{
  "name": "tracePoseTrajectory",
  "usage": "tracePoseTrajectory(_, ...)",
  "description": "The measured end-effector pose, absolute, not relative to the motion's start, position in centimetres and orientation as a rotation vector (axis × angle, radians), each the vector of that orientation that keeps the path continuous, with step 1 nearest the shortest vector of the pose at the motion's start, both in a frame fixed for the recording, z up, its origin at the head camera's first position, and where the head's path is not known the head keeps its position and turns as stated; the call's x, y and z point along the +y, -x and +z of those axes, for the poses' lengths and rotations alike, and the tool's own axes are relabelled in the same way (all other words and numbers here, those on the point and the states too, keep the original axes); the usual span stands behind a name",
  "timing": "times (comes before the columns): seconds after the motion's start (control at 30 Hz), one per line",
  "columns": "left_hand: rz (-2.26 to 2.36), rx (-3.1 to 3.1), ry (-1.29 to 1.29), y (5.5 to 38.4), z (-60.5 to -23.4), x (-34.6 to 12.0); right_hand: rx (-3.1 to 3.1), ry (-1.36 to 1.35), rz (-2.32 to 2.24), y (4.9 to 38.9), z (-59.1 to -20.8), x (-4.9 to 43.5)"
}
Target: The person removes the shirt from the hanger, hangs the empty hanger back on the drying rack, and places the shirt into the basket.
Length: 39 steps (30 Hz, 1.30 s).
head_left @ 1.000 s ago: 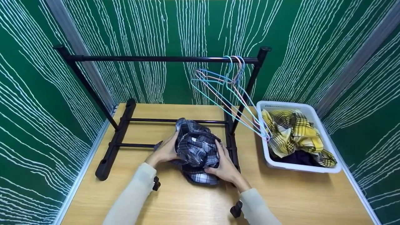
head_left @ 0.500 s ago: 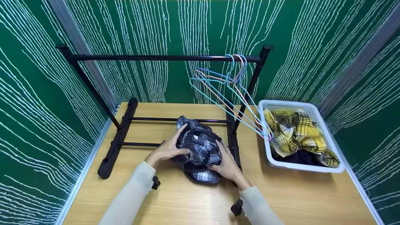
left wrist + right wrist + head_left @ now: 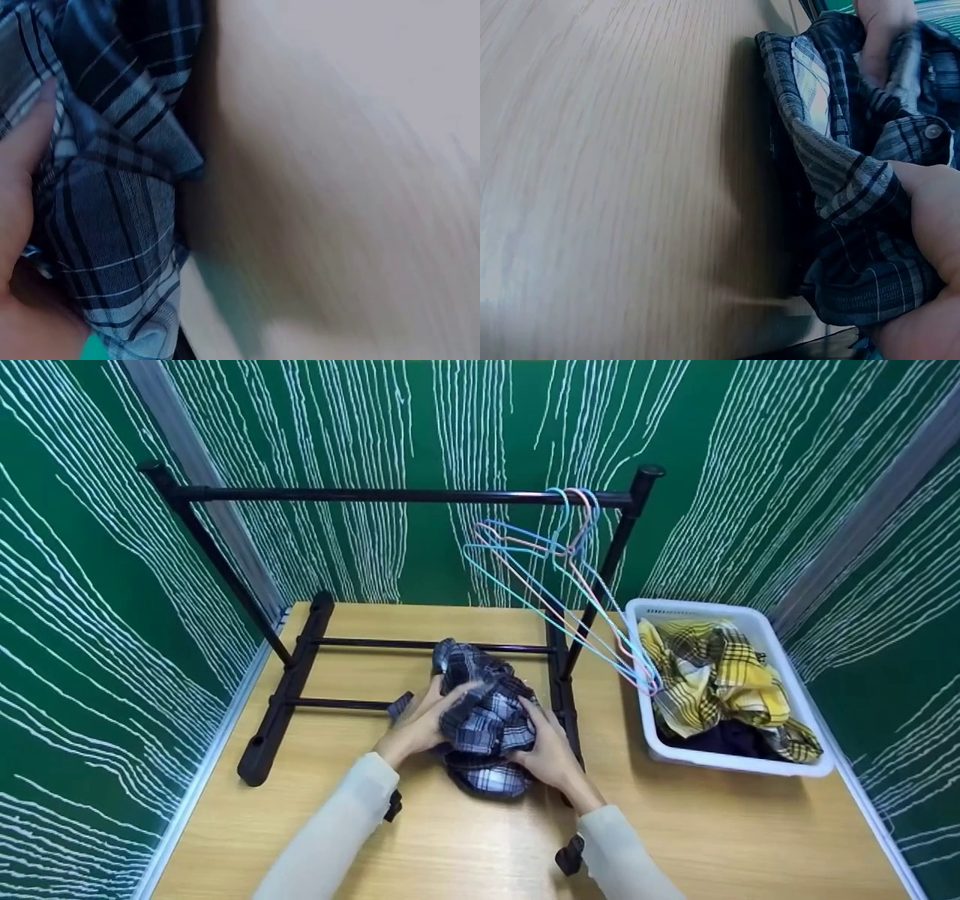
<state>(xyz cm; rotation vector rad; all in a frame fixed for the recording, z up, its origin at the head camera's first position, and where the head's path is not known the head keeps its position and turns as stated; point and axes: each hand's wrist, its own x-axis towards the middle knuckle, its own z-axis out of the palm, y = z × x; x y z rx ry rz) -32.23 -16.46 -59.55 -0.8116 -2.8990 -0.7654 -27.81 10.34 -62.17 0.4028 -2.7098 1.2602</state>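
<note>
A crumpled dark plaid shirt [image 3: 480, 727] lies bunched on the table between my two hands, over the right part of the rack's base. My left hand [image 3: 421, 721] holds its left side, one digit reaching across the top of the cloth. In the left wrist view, the thumb presses into a fold of the shirt [image 3: 120, 217]. On the other side, my right hand [image 3: 546, 750] grips the bundle between thumb and fingers. The right wrist view shows a folded edge and a pale button [image 3: 933, 131] near the thumb. Some fingertips are hidden by cloth.
A black garment rack [image 3: 375, 495] stands on the wooden table [image 3: 480, 847]. Several thin coloured hangers [image 3: 555, 547] hang from its bar at the right end, reaching down towards a white basket [image 3: 739, 765]. Yellow plaid cloth [image 3: 742, 682] and dark cloth fill the basket. Green walls enclose the table.
My left hand first loosens and spreads over the shirt, then shifts right and takes the cloth again. The right hand keeps its grip, nearly in place. The bundle's folds have shifted slightly.
</note>
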Motion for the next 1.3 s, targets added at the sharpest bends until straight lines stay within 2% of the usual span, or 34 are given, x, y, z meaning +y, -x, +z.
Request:
tracePoseTrajectory(0.13, -0.635, -2.88, 0.842, 32.2, -60.0, -16.1, -2.695, -0.398, 1.231, 28.0, -61.9, 10.1)
tracePoseTrajectory(0.43, -0.689, -2.68, 0.889, 32.4, -60.9, -15.2, -2.55, -0.462, 1.175, 28.5, -61.8, 10.0)
tracePoseTrajectory(0.7, -0.807, -2.598, 0.829, 31.4, -59.2, -13.8, -2.397, -0.531, 1.164, 28.4, -59.9, 10.8)
tracePoseTrajectory(1.0, -0.939, -2.539, 0.857, 30.1, -56.3, -9.9, -2.429, -0.476, 1.239, 26.4, -56.2, 15.8)
tracePoseTrajectory(1.3, -1.024, -2.524, 0.889, 28.8, -56.4, -5.2, -2.548, -0.37, 1.18, 24.5, -55.3, 20.9)
